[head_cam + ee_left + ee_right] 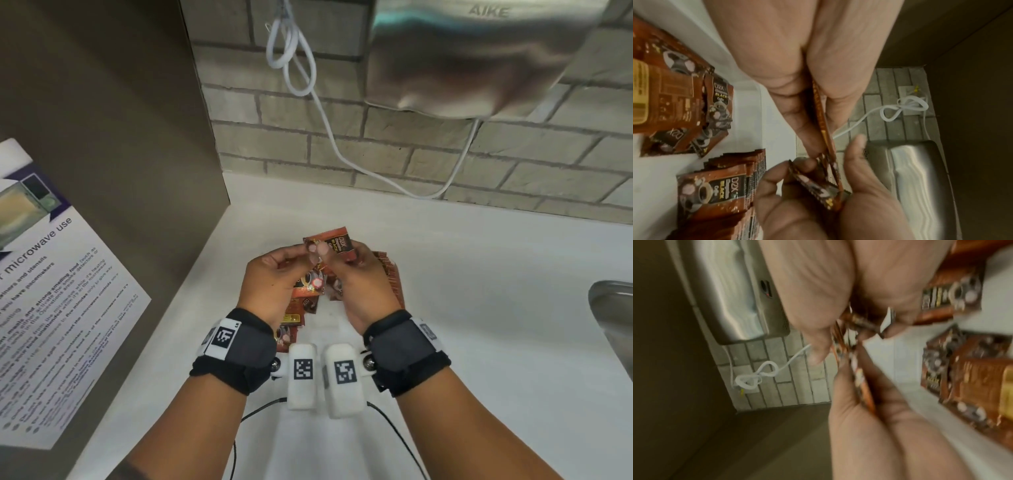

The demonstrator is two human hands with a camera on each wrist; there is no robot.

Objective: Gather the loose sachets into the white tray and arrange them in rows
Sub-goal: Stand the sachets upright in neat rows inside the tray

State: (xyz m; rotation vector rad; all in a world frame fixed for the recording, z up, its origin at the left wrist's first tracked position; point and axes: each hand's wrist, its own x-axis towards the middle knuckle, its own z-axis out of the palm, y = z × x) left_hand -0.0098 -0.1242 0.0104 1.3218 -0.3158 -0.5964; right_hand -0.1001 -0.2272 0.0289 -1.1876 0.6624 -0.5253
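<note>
Brown "D2X Black" coffee sachets are the objects here. My left hand (301,257) pinches a small bunch of sachets (823,123), seen edge-on between thumb and fingers. My right hand (337,255) meets it and pinches one sachet (337,241) by its end, label facing up. Both hands hover over the white tray (748,113). A row of sachets (719,186) stands on edge in the tray, and it also shows beside my right wrist (390,274). Loose sachets (301,305) lie overlapped under my left hand. The right wrist view is blurred.
A steel hand dryer (479,58) hangs on the brick wall, with a looped white cable (305,72) beside it. A steel sink (613,308) sits at the right edge of the white counter (479,308). A brown panel with a microwave notice (51,291) closes off the left.
</note>
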